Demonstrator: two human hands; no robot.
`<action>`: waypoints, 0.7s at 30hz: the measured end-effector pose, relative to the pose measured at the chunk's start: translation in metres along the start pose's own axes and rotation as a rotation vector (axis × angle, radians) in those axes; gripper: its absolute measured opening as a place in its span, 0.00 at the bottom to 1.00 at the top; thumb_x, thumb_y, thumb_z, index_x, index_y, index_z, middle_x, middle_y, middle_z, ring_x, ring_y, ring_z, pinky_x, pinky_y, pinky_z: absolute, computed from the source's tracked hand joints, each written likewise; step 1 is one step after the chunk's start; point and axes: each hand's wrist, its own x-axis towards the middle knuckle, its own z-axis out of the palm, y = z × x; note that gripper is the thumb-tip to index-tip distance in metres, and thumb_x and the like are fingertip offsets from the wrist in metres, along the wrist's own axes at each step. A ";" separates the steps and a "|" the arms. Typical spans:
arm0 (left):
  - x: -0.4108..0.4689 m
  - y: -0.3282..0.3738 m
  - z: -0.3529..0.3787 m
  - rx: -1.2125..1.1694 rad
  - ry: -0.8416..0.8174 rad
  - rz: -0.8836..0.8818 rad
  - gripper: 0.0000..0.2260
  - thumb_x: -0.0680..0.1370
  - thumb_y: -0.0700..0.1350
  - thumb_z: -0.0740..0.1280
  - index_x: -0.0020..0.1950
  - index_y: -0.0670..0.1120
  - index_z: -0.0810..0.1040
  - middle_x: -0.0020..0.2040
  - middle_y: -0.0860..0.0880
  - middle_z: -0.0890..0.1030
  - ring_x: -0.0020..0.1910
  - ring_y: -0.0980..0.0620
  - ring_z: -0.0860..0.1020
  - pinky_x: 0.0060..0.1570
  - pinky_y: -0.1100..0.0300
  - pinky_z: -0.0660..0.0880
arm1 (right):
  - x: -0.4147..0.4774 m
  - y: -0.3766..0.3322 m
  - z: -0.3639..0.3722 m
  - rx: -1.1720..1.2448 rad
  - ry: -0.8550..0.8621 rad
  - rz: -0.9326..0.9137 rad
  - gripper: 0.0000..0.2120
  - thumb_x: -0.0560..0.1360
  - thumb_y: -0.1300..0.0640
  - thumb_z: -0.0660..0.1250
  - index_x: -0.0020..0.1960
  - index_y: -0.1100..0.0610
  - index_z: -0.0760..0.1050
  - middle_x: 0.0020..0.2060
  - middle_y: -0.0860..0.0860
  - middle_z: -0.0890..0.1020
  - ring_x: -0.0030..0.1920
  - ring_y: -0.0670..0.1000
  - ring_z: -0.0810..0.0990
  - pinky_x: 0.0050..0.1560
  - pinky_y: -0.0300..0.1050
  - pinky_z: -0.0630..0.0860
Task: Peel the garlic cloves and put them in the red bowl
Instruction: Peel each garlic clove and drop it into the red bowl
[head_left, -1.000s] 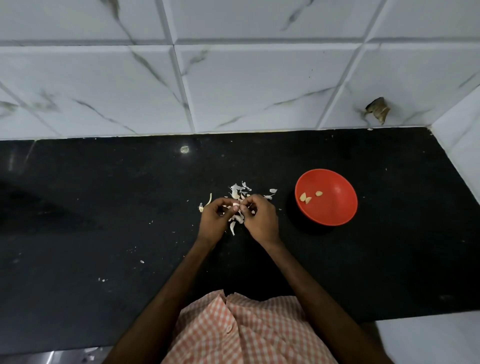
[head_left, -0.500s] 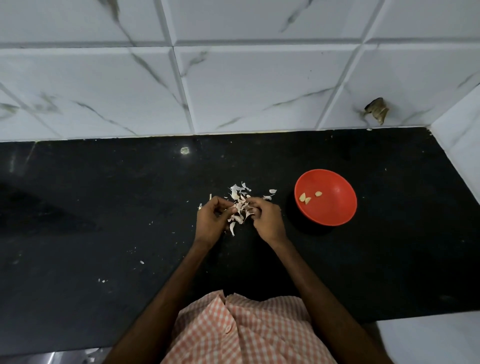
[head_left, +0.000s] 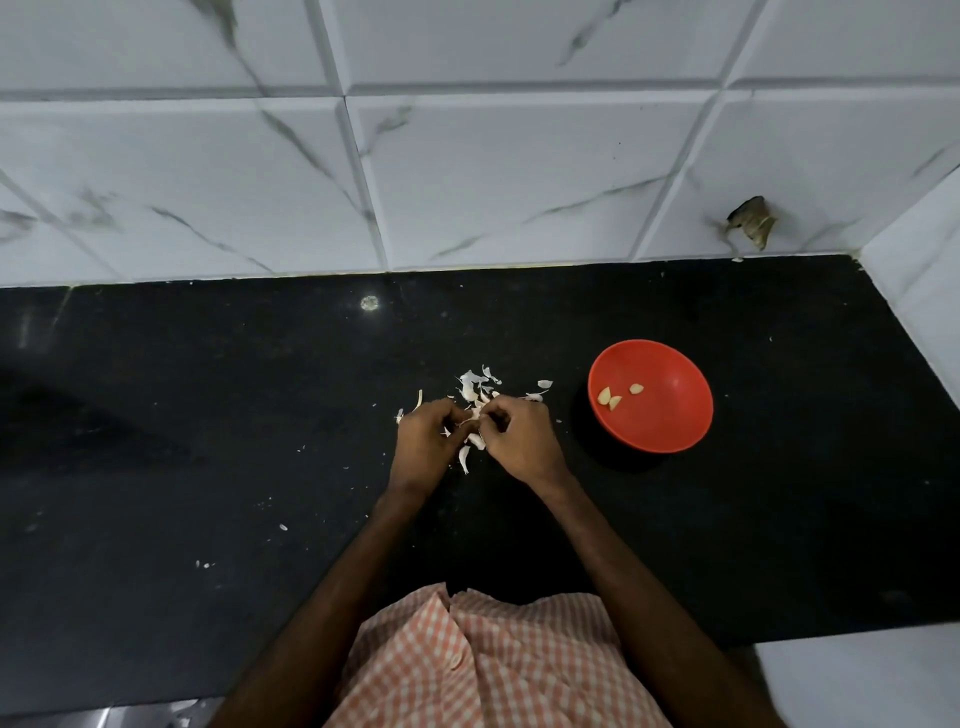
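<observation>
Garlic clove (head_left: 475, 414) is pinched between the left hand (head_left: 423, 447) and the right hand (head_left: 519, 441), each grip closed on it, above loose skins (head_left: 469, 387) on the black worktop (head_left: 208, 426). Three peeled cloves (head_left: 614, 399) are seen in the red bowl (head_left: 672, 421).

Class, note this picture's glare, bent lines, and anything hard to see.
Head view: a small glare spot on the black counter; the tile joints bow from wide-angle distortion; dim light, and the garlic clove pinched between left hand and right hand is mostly hidden.
</observation>
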 end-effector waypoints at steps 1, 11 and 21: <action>0.000 0.000 -0.001 0.049 -0.007 0.040 0.04 0.74 0.42 0.77 0.43 0.45 0.83 0.40 0.53 0.84 0.40 0.55 0.81 0.41 0.56 0.78 | 0.000 0.000 0.000 -0.016 0.001 -0.010 0.02 0.73 0.62 0.72 0.43 0.59 0.83 0.35 0.49 0.85 0.35 0.46 0.82 0.40 0.39 0.78; 0.002 0.002 -0.004 0.381 -0.070 0.343 0.05 0.72 0.34 0.75 0.39 0.39 0.80 0.36 0.45 0.78 0.38 0.44 0.77 0.33 0.50 0.75 | 0.001 -0.002 0.000 -0.065 -0.030 0.023 0.04 0.72 0.61 0.73 0.39 0.58 0.82 0.32 0.48 0.83 0.32 0.46 0.81 0.39 0.40 0.78; 0.003 -0.003 -0.004 0.330 -0.073 0.334 0.03 0.71 0.34 0.75 0.41 0.41 0.84 0.36 0.46 0.81 0.38 0.47 0.79 0.36 0.59 0.72 | -0.005 -0.003 0.000 0.213 -0.009 0.173 0.05 0.73 0.63 0.75 0.41 0.64 0.82 0.32 0.53 0.84 0.29 0.50 0.84 0.33 0.46 0.84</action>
